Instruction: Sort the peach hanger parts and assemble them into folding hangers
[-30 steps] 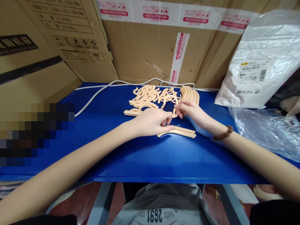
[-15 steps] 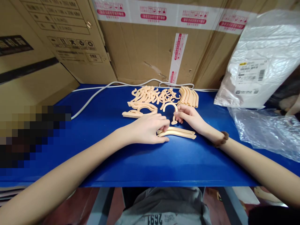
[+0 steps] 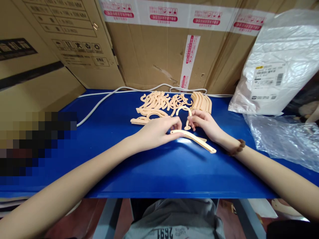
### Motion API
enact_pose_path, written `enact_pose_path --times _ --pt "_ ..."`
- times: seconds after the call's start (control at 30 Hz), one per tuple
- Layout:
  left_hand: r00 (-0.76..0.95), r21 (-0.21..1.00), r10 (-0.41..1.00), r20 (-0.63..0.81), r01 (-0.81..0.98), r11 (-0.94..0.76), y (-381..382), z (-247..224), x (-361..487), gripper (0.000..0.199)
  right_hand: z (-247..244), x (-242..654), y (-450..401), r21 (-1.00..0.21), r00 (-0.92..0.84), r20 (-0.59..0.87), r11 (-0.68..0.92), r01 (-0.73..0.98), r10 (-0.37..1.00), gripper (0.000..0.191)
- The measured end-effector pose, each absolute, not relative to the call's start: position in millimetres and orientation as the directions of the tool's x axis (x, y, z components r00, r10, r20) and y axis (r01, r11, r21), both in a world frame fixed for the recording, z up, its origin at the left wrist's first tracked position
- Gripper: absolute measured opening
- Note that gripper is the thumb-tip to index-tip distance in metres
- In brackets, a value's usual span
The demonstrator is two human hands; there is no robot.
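My left hand (image 3: 160, 132) pinches one end of a cream curved hanger arm (image 3: 198, 140), raised off the table and slanting down to the right. Behind it, a second hanger arm (image 3: 203, 139) lies on the blue surface, partly covered. In my right hand (image 3: 205, 125) is a cream hanger hook (image 3: 184, 108), gripped by its stem with the curve upward. Left of the hook, a few put-together hangers (image 3: 139, 120) lie stacked, partly behind my left hand.
Behind the hands lie a pile of loose hooks (image 3: 154, 99) and a row of hanger arms (image 3: 202, 103). A white cable (image 3: 99, 96) runs along the back by cardboard boxes (image 3: 149, 49). To the right are a white parcel bag (image 3: 266, 63) and clear plastic (image 3: 279, 139).
My left hand has lifted one hanger arm off the table and tilted it down to the right. My right hand, with the hook, has shifted slightly right.
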State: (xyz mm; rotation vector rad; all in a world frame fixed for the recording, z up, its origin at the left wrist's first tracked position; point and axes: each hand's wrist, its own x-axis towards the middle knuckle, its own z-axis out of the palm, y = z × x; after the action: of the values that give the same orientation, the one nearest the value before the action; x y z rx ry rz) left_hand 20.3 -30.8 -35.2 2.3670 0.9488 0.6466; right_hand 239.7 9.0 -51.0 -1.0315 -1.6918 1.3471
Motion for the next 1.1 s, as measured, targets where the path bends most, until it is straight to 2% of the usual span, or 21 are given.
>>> enact_pose_path --times 0.07,0.13,0.27,0.43,0.5,0.57,0.67,0.73,0.8,0.87,0.93,1.0,1.1 --pt "0.574 0.834 0.79 0.217 0.311 -0.455 -27.0 -35.1 19.7 0.026 -50.7 239.3 8.5 -0.987 -0.409 0.051 0.109 0.119 0.911 0.022" --pt "0.519 0.929 0.832 0.198 0.172 -0.329 -23.4 -33.8 18.6 0.03 -50.5 238.7 7.6 -0.99 -0.415 0.056 0.105 0.097 0.908 0.021" --pt "0.42 0.966 0.889 0.182 0.092 -0.241 -20.1 -26.2 16.6 0.036 -50.3 237.8 5.3 -0.988 -0.429 0.072 0.123 0.094 0.9 0.02" --pt "0.419 0.985 0.908 -0.025 -0.143 0.093 -23.0 -18.8 19.3 0.023 -51.9 238.3 5.4 -0.991 -0.42 0.07 0.112 0.075 0.905 0.021" --pt "0.435 0.974 0.897 -0.078 -0.161 0.162 -25.0 -20.5 21.9 0.021 -52.8 238.5 6.2 -0.989 -0.406 0.094 0.132 0.068 0.909 0.019" --pt "0.423 0.993 0.903 -0.077 -0.045 0.106 -27.2 -25.1 24.5 0.022 -53.1 238.7 6.8 -0.983 -0.383 0.128 0.168 0.073 0.915 0.016" --pt "0.406 0.95 0.911 0.074 0.251 -0.189 -31.1 -35.5 27.5 0.022 -52.2 239.0 6.6 -0.975 -0.374 0.151 0.199 0.094 0.915 0.012" --pt "0.428 0.802 0.878 0.214 0.436 -0.408 -33.8 -42.4 28.6 0.019 -51.6 239.3 6.4 -0.975 -0.382 0.153 0.203 0.094 0.911 0.012" --pt "0.455 0.62 0.839 0.298 0.576 -0.532 -36.2 -47.6 28.9 0.017 -51.9 239.8 6.7 -0.974 -0.376 0.161 0.208 0.089 0.913 0.014" --pt "0.466 0.486 0.828 0.313 0.67 -0.561 -37.9 -50.4 28.9 0.018 -53.4 240.3 7.6 -0.973 -0.362 0.168 0.213 0.088 0.917 0.018" --pt "0.457 0.407 0.835 0.307 0.73 -0.549 -38.5 -51.3 28.6 0.02 -55.4 240.6 8.8 -0.973 -0.354 0.171 0.213 0.085 0.919 0.021" --pt "0.441 0.37 0.846 0.301 0.763 -0.53 -38.1 -51.3 28.4 0.021 -57.1 240.6 9.5 -0.976 -0.356 0.167 0.206 0.074 0.919 0.026" --pt "0.419 0.383 0.862 0.285 0.775 -0.503 -36.7 -50.9 28.4 0.02 -58.0 240.3 9.4 -0.983 -0.354 0.156 0.18 0.034 0.922 0.034"
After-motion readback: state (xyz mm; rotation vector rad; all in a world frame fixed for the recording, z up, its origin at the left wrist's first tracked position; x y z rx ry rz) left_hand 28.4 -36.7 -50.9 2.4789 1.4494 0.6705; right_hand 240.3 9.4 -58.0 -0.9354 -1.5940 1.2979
